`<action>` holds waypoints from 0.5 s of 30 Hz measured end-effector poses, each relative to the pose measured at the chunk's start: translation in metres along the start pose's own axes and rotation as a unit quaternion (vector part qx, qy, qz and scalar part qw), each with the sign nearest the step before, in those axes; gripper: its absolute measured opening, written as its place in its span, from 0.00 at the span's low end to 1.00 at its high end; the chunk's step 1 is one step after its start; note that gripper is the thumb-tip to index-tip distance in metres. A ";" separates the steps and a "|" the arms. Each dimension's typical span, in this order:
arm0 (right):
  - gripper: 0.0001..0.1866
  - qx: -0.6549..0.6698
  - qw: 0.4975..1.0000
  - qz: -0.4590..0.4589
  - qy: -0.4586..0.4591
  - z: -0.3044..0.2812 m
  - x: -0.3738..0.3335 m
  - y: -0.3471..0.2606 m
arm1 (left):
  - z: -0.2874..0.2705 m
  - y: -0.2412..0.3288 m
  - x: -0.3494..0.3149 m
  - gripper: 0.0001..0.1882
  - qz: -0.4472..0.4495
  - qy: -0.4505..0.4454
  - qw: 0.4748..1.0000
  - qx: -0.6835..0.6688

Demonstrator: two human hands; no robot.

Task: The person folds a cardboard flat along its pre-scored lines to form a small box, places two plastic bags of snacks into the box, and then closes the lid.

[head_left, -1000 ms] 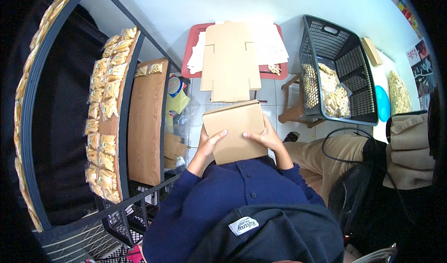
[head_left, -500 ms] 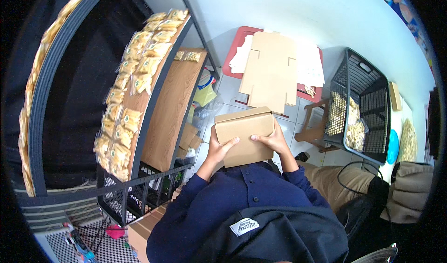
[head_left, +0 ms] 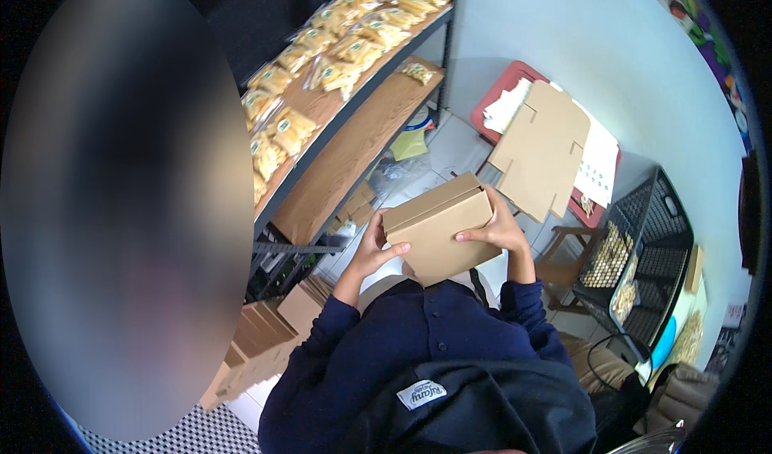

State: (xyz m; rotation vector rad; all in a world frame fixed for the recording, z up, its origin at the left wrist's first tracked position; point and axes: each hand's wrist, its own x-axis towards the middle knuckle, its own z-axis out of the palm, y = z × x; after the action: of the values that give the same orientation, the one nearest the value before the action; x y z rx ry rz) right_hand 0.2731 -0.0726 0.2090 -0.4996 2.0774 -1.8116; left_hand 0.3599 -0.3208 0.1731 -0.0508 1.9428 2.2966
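Between my hands, just in front of my chest, is a brown cardboard box (head_left: 445, 237) with its lid closed. My left hand (head_left: 374, 251) grips its left side, the thumb lying near the lower left corner. On the right side my right hand (head_left: 500, 227) holds it, thumb across the front panel and fingers behind. The fingers at the back of the box are mostly hidden. The box is tilted, its right end higher than its left.
Bagged snacks (head_left: 354, 49) line a shelf rack at left, above a wooden lower shelf (head_left: 354, 148). Ahead, flat cardboard blanks (head_left: 540, 144) lie on a red table (head_left: 515, 76). A black crate (head_left: 671, 221) with bags stands right. Folded boxes (head_left: 261, 333) sit lower left. A blurred patch covers the far left.
My view has turned left, so the shelves and table appear farther right. The box has tilted, its right end rising, and shows more of its top edge. Both hands still hold it.
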 end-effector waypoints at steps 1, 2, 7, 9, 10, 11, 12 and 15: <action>0.46 -0.014 1.000 -0.014 -0.021 0.004 0.005 -0.005 | -0.005 0.003 -0.006 0.37 0.018 -0.003 0.999 0.031; 0.47 -0.028 0.998 -0.028 -0.042 0.008 0.011 -0.011 | -0.009 0.005 -0.014 0.36 0.025 0.010 0.999 0.044; 0.46 -0.071 0.986 -0.060 -0.140 0.040 0.036 -0.033 | -0.016 0.016 -0.057 0.32 0.067 0.126 0.985 0.094; 0.46 -0.036 0.979 -0.066 -0.188 0.057 0.046 -0.039 | -0.014 0.015 -0.074 0.31 0.099 0.182 0.974 0.089; 0.46 -0.030 0.973 -0.072 -0.217 0.065 0.052 -0.042 | -0.012 0.014 -0.083 0.31 0.100 0.219 0.966 0.090; 0.46 -0.023 0.966 -0.078 -0.246 0.074 0.057 -0.044 | -0.010 0.013 -0.093 0.30 0.101 0.256 0.957 0.092; 0.46 -0.018 0.958 -0.082 -0.273 0.084 0.061 -0.046 | -0.007 0.011 -0.104 0.30 0.100 0.292 0.947 0.094; 0.44 -0.035 0.930 -0.105 -0.350 0.112 0.064 -0.044 | -0.004 0.002 -0.140 0.28 0.053 0.344 0.934 0.081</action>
State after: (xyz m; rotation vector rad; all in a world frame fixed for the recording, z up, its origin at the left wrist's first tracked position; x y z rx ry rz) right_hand 0.2715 -0.2056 0.2366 -1.2218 1.6252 -1.3626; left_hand 0.4982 -0.3360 0.1902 -0.8616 2.4839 2.3744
